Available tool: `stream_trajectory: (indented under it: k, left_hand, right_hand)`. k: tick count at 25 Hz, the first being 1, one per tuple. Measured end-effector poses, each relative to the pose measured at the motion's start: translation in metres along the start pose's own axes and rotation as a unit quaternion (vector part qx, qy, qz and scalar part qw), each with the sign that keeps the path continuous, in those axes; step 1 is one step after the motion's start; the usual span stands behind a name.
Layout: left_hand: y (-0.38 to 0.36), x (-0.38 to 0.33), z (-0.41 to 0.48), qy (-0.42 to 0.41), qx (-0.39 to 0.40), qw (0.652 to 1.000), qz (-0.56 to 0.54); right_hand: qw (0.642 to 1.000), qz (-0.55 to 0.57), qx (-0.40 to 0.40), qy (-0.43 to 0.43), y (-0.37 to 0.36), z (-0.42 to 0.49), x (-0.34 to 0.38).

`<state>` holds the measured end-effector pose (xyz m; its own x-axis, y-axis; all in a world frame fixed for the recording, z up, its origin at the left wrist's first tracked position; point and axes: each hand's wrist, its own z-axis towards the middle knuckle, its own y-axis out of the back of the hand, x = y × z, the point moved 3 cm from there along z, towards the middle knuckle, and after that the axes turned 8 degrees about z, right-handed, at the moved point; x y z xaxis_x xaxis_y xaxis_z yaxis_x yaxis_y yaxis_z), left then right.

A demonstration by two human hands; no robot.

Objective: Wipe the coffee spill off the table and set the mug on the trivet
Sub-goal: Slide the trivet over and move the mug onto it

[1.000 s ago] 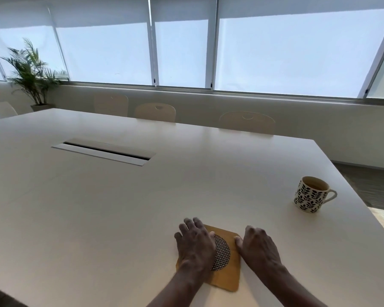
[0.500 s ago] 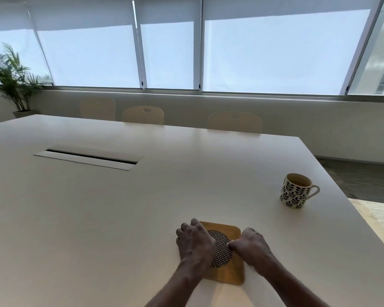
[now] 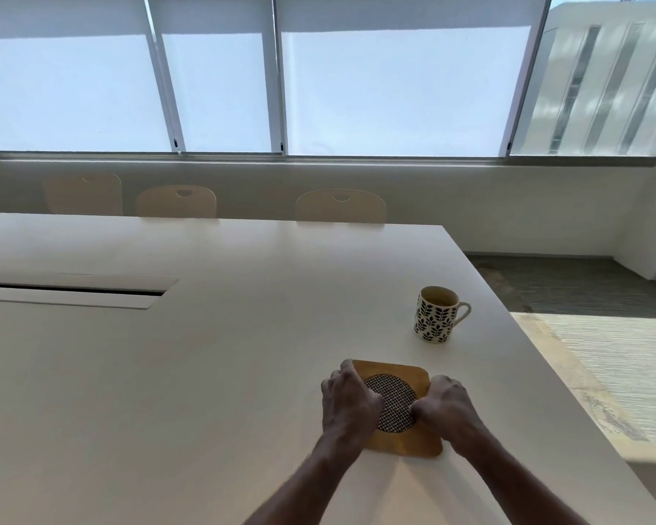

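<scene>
Both hands rest on a square wooden trivet [image 3: 398, 441] near the front of a large white tabletop [image 3: 205, 373]. The left hand [image 3: 347, 401] lies over the trivet's left edge with its fingers curled down around the far left corner. The right hand [image 3: 445, 405] sits at the trivet's right edge, fingers bent under and thumb pressed onto the dark woven disc in the trivet's middle. Each hand is curled closed against the trivet, gripping its sides. Both forearms come up from the bottom of the view, bare.

The trivet lies flat on the tabletop, its light brown wood showing along the far edge and the near right corner, with the black-and-white woven round between the two hands.

A cream mug [image 3: 434, 314] with a dark leaf pattern stands upright on the tabletop, beyond the trivet and a little to the right, near the tabletop's right edge. Its handle points right, and brown liquid shows inside. The mug and trivet are apart, not touching.

I cannot make out any spill on the tabletop from this view.

Farther left, a long cable slot [image 3: 69, 291] is set into the tabletop. Three pale chair backs [image 3: 339, 206] line the far side, below a row of windows [image 3: 394, 92] with white blinds.
</scene>
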<state>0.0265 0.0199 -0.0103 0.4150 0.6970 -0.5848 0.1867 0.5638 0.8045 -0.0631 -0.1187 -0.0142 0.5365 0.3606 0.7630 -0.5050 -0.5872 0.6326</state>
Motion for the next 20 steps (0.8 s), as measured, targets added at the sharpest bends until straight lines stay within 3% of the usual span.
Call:
stream_trajectory:
  k: [7,20]
  left_hand:
    - [-0.031,-0.031,-0.003,-0.022,0.051,0.998,-0.017]
    - [-0.042,-0.041,0.0,-0.05,0.052,0.997,0.033]
  right_hand:
    - [0.999,-0.024,-0.022,-0.008,0.035,0.002,-0.029]
    - [0.999,-0.052,-0.002,-0.015,0.04,0.008,-0.039]
